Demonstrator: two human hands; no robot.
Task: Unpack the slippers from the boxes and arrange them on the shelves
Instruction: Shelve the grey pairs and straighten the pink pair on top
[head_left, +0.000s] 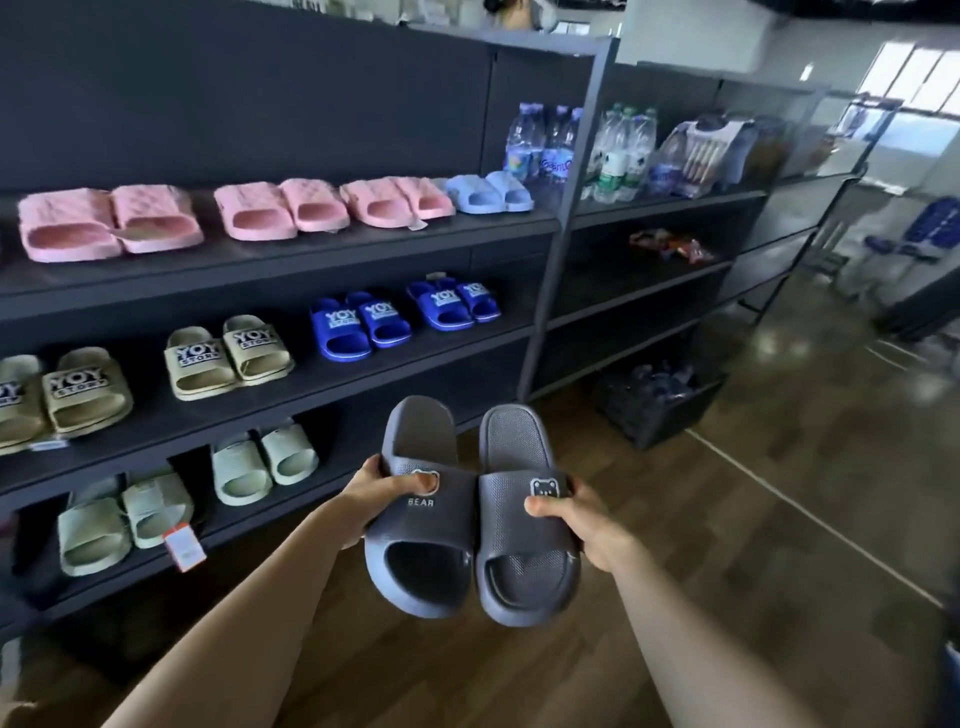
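A pair of dark grey moulded foam slippers is held in the air in front of a dark metal shelving unit (311, 262), above a brown wood-patterned floor (675, 597) and not touching any shelf. The left slipper (436, 525), marked BEAR under a small bear badge, is gripped by the left hand (374, 493): the thumb is pressed on the strap and the fingers are curled under the outer edge. The right slipper (514, 540), bearing the same badge, is clamped by the right hand (587, 525) in the same way, thumb on top of the strap. The two slippers are held side by side, their inner edges touching, with their open toes towards the camera.

On the top shelf, three pairs of pink quilted slippers (260, 210) are lined up along the front edge, and a light blue pair (488, 192) is set at the right end. On the middle shelf, beige pairs (228, 356) printed YOY STORY are placed to the left and two royal blue pairs (358, 327) to the right. On the lower shelf, two pale green pairs (241, 465) are seen, with an orange-and-white tag (182, 545) hanging over the front edge. Clear plastic water bottles (545, 145) are stood on the neighbouring unit.
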